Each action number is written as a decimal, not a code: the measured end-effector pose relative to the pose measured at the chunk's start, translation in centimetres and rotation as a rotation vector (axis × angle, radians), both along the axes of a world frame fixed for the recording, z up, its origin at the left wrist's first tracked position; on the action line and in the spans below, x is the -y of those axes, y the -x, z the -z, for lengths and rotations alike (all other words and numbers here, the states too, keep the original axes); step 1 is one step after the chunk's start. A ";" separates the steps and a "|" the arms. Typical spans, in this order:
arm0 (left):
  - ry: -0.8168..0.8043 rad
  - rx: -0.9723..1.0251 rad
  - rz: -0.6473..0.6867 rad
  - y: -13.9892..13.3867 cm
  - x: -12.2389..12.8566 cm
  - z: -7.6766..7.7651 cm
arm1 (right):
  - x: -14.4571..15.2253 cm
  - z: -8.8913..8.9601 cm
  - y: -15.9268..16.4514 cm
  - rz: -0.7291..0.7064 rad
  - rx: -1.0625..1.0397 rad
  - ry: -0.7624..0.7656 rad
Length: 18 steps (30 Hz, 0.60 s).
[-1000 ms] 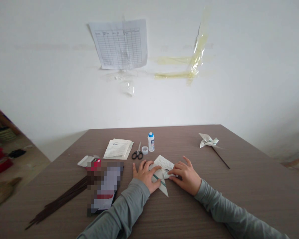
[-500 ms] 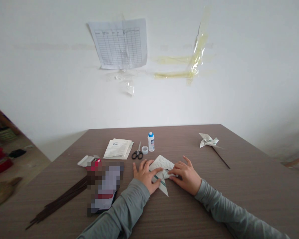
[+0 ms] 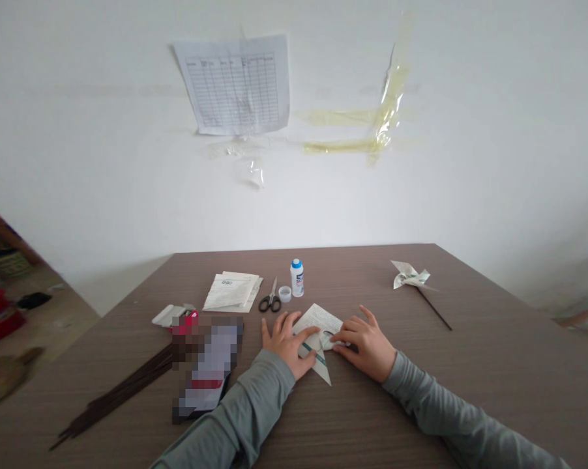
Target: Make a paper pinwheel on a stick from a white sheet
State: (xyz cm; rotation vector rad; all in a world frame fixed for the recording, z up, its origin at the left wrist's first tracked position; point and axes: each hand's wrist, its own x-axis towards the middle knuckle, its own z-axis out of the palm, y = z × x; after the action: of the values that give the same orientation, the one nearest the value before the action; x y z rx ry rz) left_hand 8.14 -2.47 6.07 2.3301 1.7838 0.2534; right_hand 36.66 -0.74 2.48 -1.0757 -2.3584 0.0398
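A printed paper piece (image 3: 321, 316) with a green stripe lies on the table before me, one pointed corner toward me. My left hand (image 3: 284, 345) is spread over its left side, thumb and index finger resting on the paper near the middle. From the right, my right hand (image 3: 368, 345) pinches a paper flap that curls in toward the centre. Its fingertips partly hide that flap. Just beyond the paper stand a white glue bottle (image 3: 297, 280) with a blue cap and a small clear cup (image 3: 285, 294). Black-handled scissors (image 3: 270, 301) lie beside the cup.
A finished paper pinwheel (image 3: 410, 277) on a dark stick lies at the back right. Left are stacked papers (image 3: 231, 292), a small red-and-white box (image 3: 169, 316), dark thin sticks (image 3: 113, 397) and a blurred phone (image 3: 210, 368). A white wall (image 3: 352, 202) closes the table's far side.
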 end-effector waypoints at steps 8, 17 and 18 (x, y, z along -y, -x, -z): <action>0.001 0.007 0.007 0.0 0.0 -0.2 | 0.1 -0.3 0.1 0.022 0.009 0.031; 0.005 0.017 0.007 0.2 -0.2 0.3 | 0.1 -0.5 0.0 -0.008 0.011 0.004; 0.004 0.023 0.007 0.3 -0.2 0.4 | 0.1 -0.6 0.0 -0.008 0.009 0.006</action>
State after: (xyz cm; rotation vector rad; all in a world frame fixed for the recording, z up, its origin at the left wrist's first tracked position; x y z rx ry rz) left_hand 7.86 -2.30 5.70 2.3214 1.7636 0.2737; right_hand 36.67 -0.82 3.07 -1.0713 -2.3725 0.0458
